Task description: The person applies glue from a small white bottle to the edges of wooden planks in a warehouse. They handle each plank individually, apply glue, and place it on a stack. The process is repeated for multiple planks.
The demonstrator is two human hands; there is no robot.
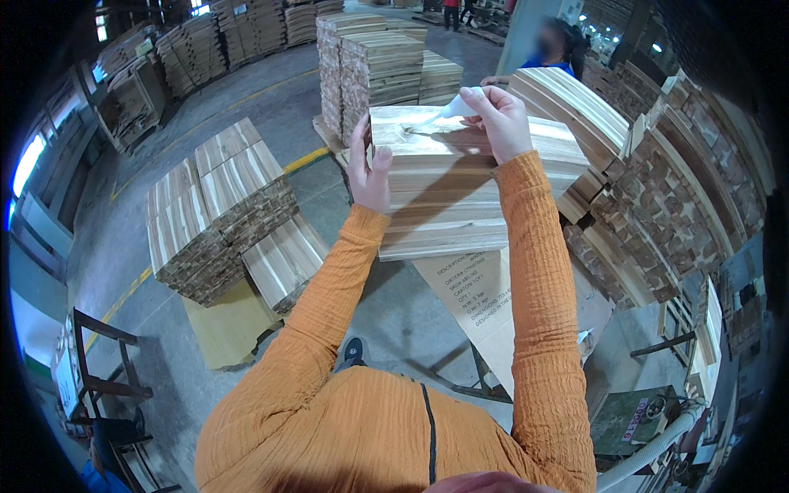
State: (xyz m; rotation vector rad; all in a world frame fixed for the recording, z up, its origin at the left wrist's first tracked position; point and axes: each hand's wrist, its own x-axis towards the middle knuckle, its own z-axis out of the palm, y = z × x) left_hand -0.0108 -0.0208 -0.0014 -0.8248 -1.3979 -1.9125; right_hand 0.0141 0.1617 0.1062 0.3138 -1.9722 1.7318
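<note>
In front of me lies a pale wooden board [534,140] with a dark knot [408,130] near its left end, on top of more striped boards [444,201]. My left hand [370,170] grips the left end of the top board, its thumb on the near side and its fingers along the end. Pinched in my right hand [503,125] is a small white squeeze bottle [457,108] with a pointed nozzle. The bottle tilts down to the left, its tip close to the knot; whether it touches the wood I cannot tell.
Printed cardboard [472,308] hangs below the boards. Stacked wood blocks [222,214] stand on the floor to the left, and a taller stack [374,74] behind. Boards [567,107] are piled at right, near a person in blue [549,59]. A dark wooden frame [103,353] stands lower left.
</note>
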